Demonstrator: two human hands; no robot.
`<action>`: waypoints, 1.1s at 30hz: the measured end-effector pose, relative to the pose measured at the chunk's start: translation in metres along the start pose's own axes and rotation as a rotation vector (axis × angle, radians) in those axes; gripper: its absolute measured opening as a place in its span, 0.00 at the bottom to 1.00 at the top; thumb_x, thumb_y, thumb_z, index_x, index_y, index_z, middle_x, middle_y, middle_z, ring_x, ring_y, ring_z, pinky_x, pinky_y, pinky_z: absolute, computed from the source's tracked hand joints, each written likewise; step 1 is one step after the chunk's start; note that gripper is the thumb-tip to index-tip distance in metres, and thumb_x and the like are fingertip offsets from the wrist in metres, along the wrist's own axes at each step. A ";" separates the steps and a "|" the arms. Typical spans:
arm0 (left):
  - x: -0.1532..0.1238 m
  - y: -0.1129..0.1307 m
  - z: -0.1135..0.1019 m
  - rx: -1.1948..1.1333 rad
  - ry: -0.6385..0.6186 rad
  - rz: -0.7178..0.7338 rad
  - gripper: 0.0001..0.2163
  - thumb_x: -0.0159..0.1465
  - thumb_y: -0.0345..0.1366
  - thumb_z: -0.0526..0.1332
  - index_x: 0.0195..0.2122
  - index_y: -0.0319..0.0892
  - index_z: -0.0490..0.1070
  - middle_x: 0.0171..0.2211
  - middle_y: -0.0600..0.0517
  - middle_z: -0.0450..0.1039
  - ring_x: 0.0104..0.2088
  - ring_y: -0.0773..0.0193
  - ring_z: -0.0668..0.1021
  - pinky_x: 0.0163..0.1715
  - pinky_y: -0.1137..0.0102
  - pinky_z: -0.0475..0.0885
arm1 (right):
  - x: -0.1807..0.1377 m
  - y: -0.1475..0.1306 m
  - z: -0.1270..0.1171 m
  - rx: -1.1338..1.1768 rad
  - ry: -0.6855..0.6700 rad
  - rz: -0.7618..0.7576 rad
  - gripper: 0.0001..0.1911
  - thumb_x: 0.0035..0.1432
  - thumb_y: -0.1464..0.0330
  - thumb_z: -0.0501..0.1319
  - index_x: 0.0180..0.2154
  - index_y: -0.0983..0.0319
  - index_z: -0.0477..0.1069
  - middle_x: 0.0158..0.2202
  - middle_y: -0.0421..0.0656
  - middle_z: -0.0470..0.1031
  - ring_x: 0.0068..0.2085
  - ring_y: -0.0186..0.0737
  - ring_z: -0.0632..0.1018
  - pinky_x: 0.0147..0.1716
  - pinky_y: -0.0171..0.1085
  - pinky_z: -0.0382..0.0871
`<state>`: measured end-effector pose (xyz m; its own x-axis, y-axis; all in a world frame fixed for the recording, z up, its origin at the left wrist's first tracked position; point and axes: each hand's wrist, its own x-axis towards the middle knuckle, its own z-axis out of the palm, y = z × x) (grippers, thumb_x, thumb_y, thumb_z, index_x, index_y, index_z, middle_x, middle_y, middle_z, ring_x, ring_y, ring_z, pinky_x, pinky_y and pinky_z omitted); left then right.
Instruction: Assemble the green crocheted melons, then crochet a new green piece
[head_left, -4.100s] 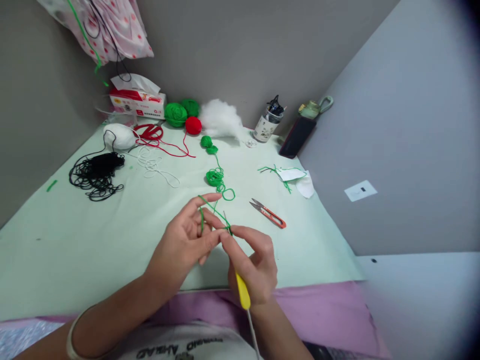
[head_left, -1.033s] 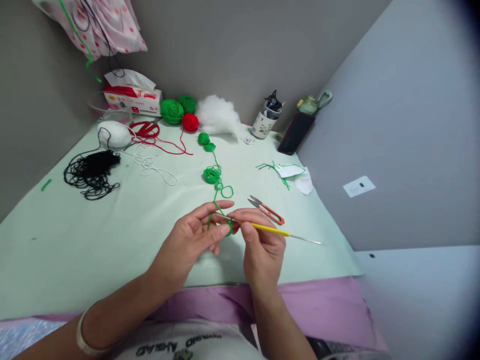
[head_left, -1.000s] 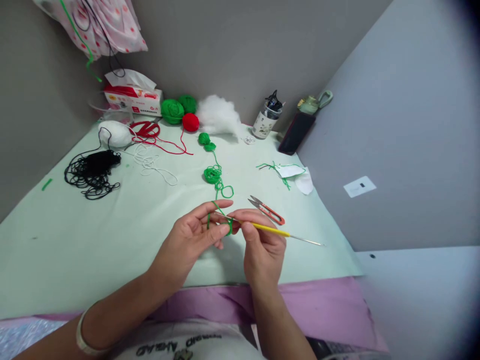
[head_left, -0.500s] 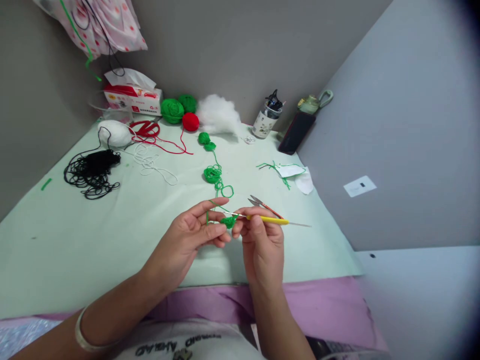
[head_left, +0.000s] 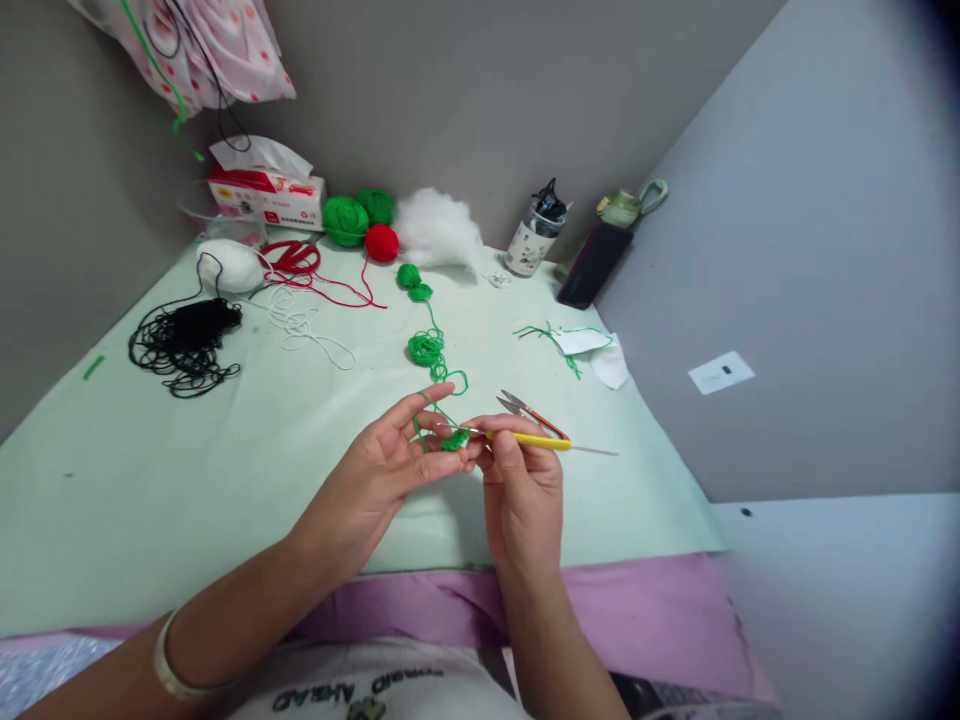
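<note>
My left hand [head_left: 401, 450] pinches a small green crochet piece [head_left: 454, 441] between thumb and fingers. Its raised index finger carries a strand of green yarn [head_left: 425, 350], which runs back to a loose coil on the table. In my right hand [head_left: 525, 480] is a crochet hook [head_left: 536, 440] with a yellow handle, held like a pen. The hook's metal tip points left and lies at the top edge of the green piece. Fingertips of both hands meet near the piece, partly hiding it. Thread snips [head_left: 531, 412] with orange-red handles lie just behind my right hand.
At the back stand a tissue box [head_left: 266, 200], green yarn balls [head_left: 345, 221], a red yarn ball [head_left: 382, 243], white stuffing [head_left: 439, 230], a pen cup [head_left: 533, 243] and a dark phone [head_left: 596, 265]. Black yarn [head_left: 187, 340] and red scissors [head_left: 289, 257] lie left; paper scraps [head_left: 581, 342] lie right.
The hook and my right hand have shifted slightly left. The green piece has turned a little in my left fingers, and the raised index finger sits slightly higher.
</note>
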<state>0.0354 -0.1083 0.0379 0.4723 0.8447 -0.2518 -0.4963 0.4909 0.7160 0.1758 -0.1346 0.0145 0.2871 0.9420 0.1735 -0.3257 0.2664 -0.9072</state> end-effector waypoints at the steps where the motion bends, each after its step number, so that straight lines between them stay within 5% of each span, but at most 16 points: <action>1: 0.001 0.000 0.001 0.023 0.017 0.025 0.26 0.60 0.28 0.74 0.59 0.48 0.74 0.39 0.55 0.77 0.40 0.67 0.83 0.46 0.74 0.77 | 0.000 -0.001 0.000 -0.004 0.005 -0.004 0.07 0.64 0.63 0.65 0.37 0.59 0.80 0.32 0.42 0.83 0.28 0.34 0.79 0.30 0.35 0.78; 5: 0.001 -0.001 0.000 0.068 0.033 0.050 0.20 0.64 0.34 0.71 0.57 0.46 0.76 0.34 0.56 0.75 0.32 0.70 0.81 0.40 0.73 0.77 | 0.001 -0.003 0.001 0.065 0.020 0.036 0.06 0.62 0.63 0.68 0.36 0.58 0.80 0.34 0.41 0.83 0.28 0.32 0.79 0.29 0.34 0.78; 14: -0.002 0.000 -0.003 0.062 0.010 0.030 0.15 0.66 0.35 0.69 0.53 0.44 0.79 0.34 0.54 0.75 0.32 0.67 0.78 0.38 0.70 0.74 | 0.004 -0.005 -0.002 0.092 -0.014 0.063 0.08 0.64 0.61 0.66 0.36 0.59 0.77 0.33 0.41 0.83 0.26 0.33 0.80 0.26 0.33 0.77; 33: -0.003 0.004 -0.007 0.347 0.049 0.189 0.14 0.66 0.39 0.68 0.54 0.52 0.79 0.34 0.56 0.72 0.34 0.66 0.77 0.40 0.70 0.73 | -0.008 -0.018 -0.006 -0.391 -0.090 -0.329 0.11 0.72 0.69 0.56 0.44 0.57 0.78 0.38 0.43 0.81 0.32 0.37 0.83 0.32 0.39 0.81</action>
<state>0.0272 -0.1077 0.0370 0.3572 0.9264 -0.1193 -0.2917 0.2320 0.9279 0.1852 -0.1478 0.0266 0.2335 0.8395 0.4906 0.1346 0.4718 -0.8714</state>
